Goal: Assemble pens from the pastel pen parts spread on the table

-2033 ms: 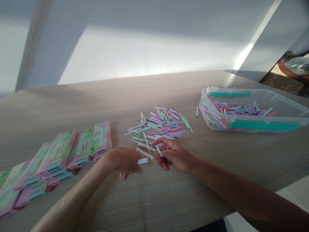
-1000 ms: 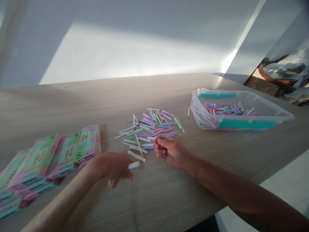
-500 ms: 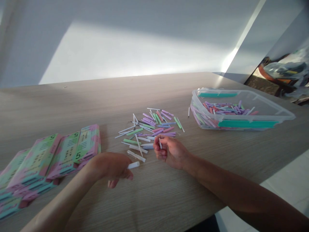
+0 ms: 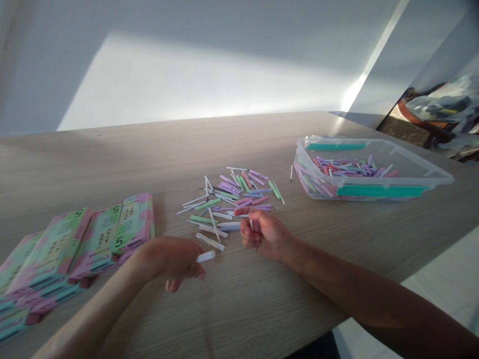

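My left hand [image 4: 175, 262] is closed round a white tube [image 4: 206, 256], one end of which sticks out toward the right. My right hand [image 4: 266, 233] has its fingers curled on a thin white stick [image 4: 252, 225], with the index finger reaching out to the left. Just beyond both hands lies a loose pile of slim purple, pink, green and white tubes [image 4: 230, 186] mixed with thin white sticks [image 4: 214, 224]. A clear tube [image 4: 210, 241] rests nearest my left hand. Most of what each hand grips is hidden by the fingers.
Pink and green printed boxes [image 4: 95, 239] are stacked at the left. To the right, a clear plastic bin [image 4: 377, 189] with teal clips holds many coloured tubes. A single white stick [image 4: 291, 173] lies beside it. A pale wall [image 4: 209, 75] stands behind the wooden table [image 4: 149, 154].
My right index finger has stretched out to the left, and the stick has shifted slightly in that hand. My left hand stays almost still with the white tube.
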{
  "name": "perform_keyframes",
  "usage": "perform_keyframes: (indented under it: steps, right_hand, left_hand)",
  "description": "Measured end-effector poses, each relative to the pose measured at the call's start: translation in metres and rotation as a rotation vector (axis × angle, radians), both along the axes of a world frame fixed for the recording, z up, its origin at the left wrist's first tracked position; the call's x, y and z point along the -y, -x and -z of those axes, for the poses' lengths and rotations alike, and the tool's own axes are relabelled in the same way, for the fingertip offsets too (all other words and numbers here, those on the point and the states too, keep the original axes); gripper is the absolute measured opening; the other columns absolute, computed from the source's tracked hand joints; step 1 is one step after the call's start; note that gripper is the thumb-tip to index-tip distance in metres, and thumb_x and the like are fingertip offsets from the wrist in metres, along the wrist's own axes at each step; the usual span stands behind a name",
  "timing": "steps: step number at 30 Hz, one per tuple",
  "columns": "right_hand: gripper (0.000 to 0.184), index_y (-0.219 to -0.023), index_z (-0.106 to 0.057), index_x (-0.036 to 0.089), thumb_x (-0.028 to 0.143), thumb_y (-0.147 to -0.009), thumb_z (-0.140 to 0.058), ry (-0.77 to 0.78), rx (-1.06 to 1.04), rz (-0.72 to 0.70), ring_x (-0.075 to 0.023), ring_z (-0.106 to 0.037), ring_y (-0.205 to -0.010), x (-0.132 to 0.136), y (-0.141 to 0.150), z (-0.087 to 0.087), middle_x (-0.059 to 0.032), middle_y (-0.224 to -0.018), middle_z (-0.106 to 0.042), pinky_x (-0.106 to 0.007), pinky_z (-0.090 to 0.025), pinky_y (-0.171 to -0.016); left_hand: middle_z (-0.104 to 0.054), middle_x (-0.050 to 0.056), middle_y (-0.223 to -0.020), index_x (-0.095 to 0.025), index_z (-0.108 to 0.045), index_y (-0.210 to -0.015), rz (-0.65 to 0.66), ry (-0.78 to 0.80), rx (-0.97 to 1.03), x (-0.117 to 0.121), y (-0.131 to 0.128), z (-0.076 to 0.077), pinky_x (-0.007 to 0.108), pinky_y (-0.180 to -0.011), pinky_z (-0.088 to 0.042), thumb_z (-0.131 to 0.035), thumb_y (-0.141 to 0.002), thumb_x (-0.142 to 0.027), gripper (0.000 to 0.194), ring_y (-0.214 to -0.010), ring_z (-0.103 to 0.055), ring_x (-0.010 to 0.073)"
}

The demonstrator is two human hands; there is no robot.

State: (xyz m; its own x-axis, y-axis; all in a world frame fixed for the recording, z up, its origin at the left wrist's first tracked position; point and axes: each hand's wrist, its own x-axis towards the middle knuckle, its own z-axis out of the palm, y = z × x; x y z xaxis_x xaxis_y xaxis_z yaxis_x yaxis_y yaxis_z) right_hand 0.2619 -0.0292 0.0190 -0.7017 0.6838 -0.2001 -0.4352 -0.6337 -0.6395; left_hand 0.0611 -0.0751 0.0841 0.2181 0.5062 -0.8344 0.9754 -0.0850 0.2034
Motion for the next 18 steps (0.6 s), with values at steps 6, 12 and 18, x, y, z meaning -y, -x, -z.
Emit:
perform_keyframes:
  steps: [6,12,18]
  right_hand:
    - [0.018,-0.090,-0.050,0.019,0.018,-0.073,-0.047,-0.011,0.063,-0.003,-0.0056,-0.025,-0.039,0.0011,0.0008,-0.0008,0.0057,-0.053,-0.049,-0.020,-0.016,-0.041]
    - [0.018,-0.091,-0.051,0.018,0.031,-0.078,-0.045,-0.011,0.057,-0.020,-0.0070,-0.030,-0.043,0.0014,0.0023,0.0007,0.0022,-0.058,-0.053,-0.021,-0.020,-0.044]
    - [0.021,-0.089,-0.049,0.020,0.023,-0.069,-0.050,0.002,0.034,0.006,-0.0084,-0.035,-0.046,0.0007,0.0005,0.0001,0.0013,-0.064,-0.056,-0.021,-0.023,-0.046]
  left_hand:
    - [-0.069,0.001,-0.053,-0.018,-0.067,-0.090,-0.025,0.009,0.029,-0.0007,0.0017,0.0036,0.026,-0.066,-0.049,-0.045,-0.073,-0.015,0.028,-0.068,-0.067,0.0202]
    - [-0.072,0.007,-0.062,-0.014,-0.067,-0.082,0.002,0.011,0.018,0.0001,-0.0005,0.0024,0.026,-0.068,-0.049,-0.045,-0.080,-0.022,0.024,-0.070,-0.068,0.0197]
    - [-0.072,0.005,-0.061,-0.016,-0.066,-0.077,0.015,0.015,0.005,0.0003,-0.0014,0.0004,0.023,-0.067,-0.049,-0.044,-0.082,-0.024,0.024,-0.069,-0.068,0.0179]
